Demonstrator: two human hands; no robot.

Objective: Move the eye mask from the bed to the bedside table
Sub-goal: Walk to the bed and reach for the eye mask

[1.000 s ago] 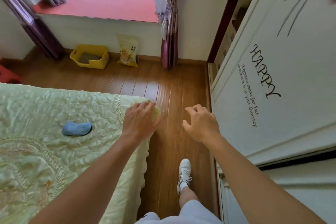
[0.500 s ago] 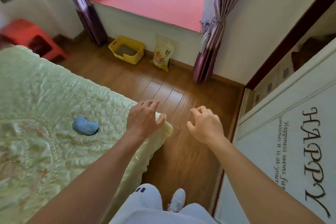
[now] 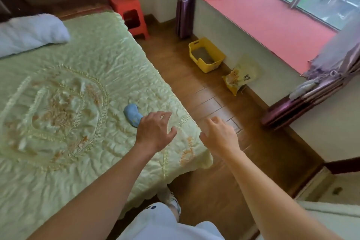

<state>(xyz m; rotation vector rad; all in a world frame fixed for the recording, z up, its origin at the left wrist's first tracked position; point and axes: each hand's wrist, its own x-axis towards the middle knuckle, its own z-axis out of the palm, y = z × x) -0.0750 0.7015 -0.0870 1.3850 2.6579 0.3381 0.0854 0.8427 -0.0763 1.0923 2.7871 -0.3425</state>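
Observation:
A small blue eye mask (image 3: 132,114) lies on the pale green quilted bed (image 3: 64,107), near its right edge. My left hand (image 3: 154,132) hovers just to the right of the mask with fingers spread, covering the mask's near end; it holds nothing. My right hand (image 3: 221,136) is open over the bed's corner and the wooden floor, also empty. A red plastic stool (image 3: 129,12) stands beside the head of the bed, where a bedside table would be.
A blue-white pillow (image 3: 31,32) rests at the bed's head. On the wooden floor (image 3: 204,103) by the wall stand a yellow tray (image 3: 206,54) and a yellow bag (image 3: 240,78). Purple curtains (image 3: 185,4) hang by the red window ledge (image 3: 263,17).
The view has swung left, bringing the stool, pillow and headboard into sight. My left hand has moved from the bed's corner to right beside the eye mask. The wardrobe has left the view.

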